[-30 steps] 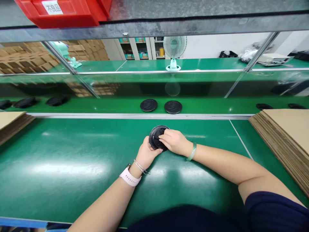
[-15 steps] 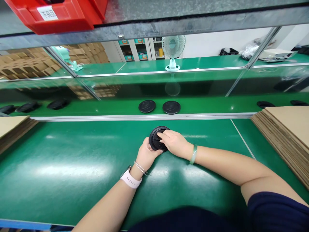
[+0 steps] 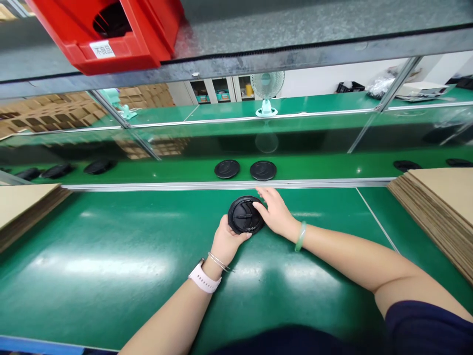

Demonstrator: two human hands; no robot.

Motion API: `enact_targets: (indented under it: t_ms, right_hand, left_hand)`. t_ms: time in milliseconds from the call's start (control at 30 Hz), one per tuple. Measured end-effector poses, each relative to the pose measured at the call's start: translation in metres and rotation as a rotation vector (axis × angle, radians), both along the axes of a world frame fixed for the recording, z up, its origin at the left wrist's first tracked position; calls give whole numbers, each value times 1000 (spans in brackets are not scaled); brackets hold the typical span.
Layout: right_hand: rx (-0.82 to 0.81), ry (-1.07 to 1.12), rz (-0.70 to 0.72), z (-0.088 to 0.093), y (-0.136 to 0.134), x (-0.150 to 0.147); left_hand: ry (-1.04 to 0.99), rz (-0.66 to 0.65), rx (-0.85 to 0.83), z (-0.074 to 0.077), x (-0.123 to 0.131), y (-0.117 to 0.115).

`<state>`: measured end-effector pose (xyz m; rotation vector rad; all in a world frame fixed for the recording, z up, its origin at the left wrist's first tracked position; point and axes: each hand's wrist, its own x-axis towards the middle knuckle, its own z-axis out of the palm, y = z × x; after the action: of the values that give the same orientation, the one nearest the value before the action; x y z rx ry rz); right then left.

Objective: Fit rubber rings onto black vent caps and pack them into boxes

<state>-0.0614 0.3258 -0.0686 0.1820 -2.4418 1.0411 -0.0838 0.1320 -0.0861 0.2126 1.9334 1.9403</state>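
A round black plastic cap [image 3: 244, 216] with a raised bar across its middle faces up, a little above the green worktop [image 3: 121, 276]. My left hand [image 3: 227, 240] grips its lower left edge, the thumb along the near rim. At the cap's upper right side is my right hand [image 3: 275, 212], its fingers stretched out and apart. The right thumb is by the cap's rim; whether it touches cannot be told. Beyond the metal rail [image 3: 185, 186], two similar black discs lie flat, a left disc [image 3: 226, 168] and a right disc [image 3: 263, 170].
Flat cardboard stacks stand at the left [image 3: 29, 202] and right [image 3: 439, 197]. Several more black discs [image 3: 98, 166] lie on the strip behind the rail. A red bin [image 3: 148, 54] sits on the overhead metal shelf [image 3: 295, 44]. A small fan [image 3: 266, 91] stands farther back.
My right hand has drawn back from the cap's centre bar, and its fingers have spread toward the upper right. My left hand still holds the cap. The view has tilted slightly upward.
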Motion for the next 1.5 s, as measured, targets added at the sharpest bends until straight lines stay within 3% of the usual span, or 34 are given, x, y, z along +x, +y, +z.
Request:
enact_targets:
  t_ms: [133,267,600,667,800,867,1267,1400,1467,1500]
  right_hand:
    - [-291,-287,75,-21,4,-15]
    - [-448,-271,116,-31,0,-17]
    - [-440,-231,25,-21,-8,-10]
    - [-491,-294,87,-18,-5,-11]
    - [-622,-481,396,-8,3,-11]
    - [-619,-517,440,-4,5,-10]
    - [-394,-427,265,-2,0,-1]
    - [-375,-453,345,8,12,-13]
    - [-307,-415,225,17,34,-15]
    - [-254,-352,67,21,50,-14]
  left_hand:
    - [108,-20,-148,2,2,-5]
    - [243,-10,-219,-1,2,-9]
    - [322,3,-337,7,6,-4]
    - [318,12,-346,7,6,-4]
    - [306,14,-353,7,5,-3]
    - [299,7,-353,7,4,-3]
    - [243,18,-299,7,9,2]
    - [155,-6,-178,10,11,7]
    - [91,-41,-87,9,11,11]
    - [64,-55,-47,8,12,13]
